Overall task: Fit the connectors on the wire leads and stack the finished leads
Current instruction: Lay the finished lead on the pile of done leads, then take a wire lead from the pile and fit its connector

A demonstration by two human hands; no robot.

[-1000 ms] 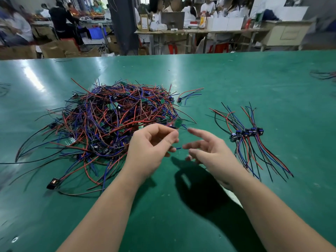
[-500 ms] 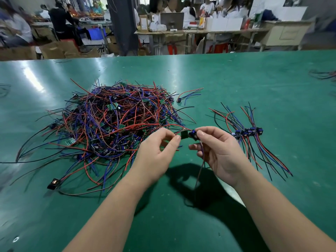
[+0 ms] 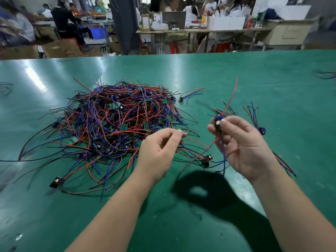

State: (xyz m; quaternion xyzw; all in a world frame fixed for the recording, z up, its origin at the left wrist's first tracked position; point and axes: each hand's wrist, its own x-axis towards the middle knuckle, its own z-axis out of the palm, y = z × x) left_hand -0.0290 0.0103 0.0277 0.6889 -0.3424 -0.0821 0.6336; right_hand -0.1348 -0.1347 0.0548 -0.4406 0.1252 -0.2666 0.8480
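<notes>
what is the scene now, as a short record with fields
table: green
pile: tangled red, blue and black leads, left of the hands
left hand: curled beside a red wire; grip unclear
right hand: raised, pinches a lead, red wire up, blue dangling
stack: on the table, partly hidden behind the right hand

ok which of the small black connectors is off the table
The blue-black connector pinched in the right hand; all others lie on the green table.

Wire pile (image 3: 116, 128) blocks 10 o'clock; finished leads (image 3: 261, 130) at 2; loose lead (image 3: 207, 159) centre; open table (image 3: 181, 224) at 6.
</notes>
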